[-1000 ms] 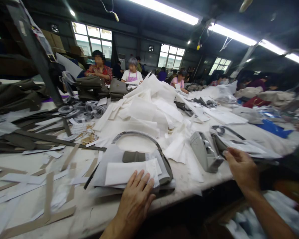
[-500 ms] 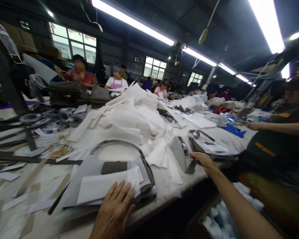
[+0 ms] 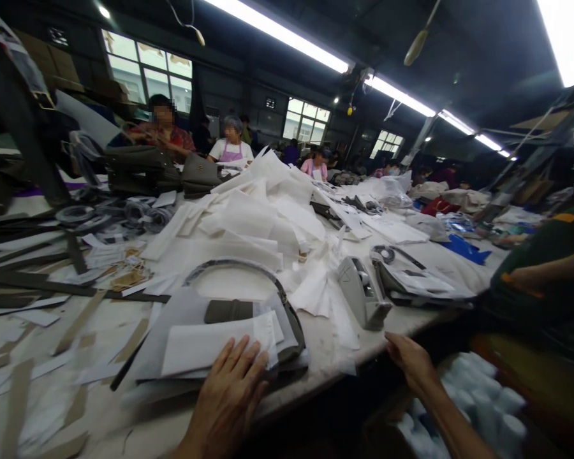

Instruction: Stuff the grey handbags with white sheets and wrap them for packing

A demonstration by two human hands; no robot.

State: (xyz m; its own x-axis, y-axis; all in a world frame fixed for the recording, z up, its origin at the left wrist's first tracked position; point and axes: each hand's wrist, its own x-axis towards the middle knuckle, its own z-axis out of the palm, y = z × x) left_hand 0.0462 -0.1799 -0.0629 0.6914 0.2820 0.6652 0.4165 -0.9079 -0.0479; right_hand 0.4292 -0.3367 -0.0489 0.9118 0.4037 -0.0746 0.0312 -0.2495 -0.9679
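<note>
My left hand (image 3: 232,392) lies flat, fingers spread, on a folded white paper (image 3: 205,347). That paper rests on a dark olive handbag (image 3: 294,331) lying on the table, partly covered with translucent sheeting. The bag's wrapped handle (image 3: 234,264) arches away from me. Off the table's front edge, my right hand (image 3: 411,363) has its fingers pinched together; whatever is between them is too small to make out. Just beyond those fingertips stands a grey tape dispenser (image 3: 358,296), apart from the hand.
A heap of white sheets (image 3: 268,210) fills the middle of the table. Another wrapped bag (image 3: 411,277) lies right of the dispenser. Strips and card pieces (image 3: 81,325) cover the left side. White rolls (image 3: 483,395) sit below the edge. A co-worker (image 3: 550,274) stands at right.
My right hand has come off the dispenser and moved toward me, down and to the right. The left hand stays on the paper. The view has swung slightly left.
</note>
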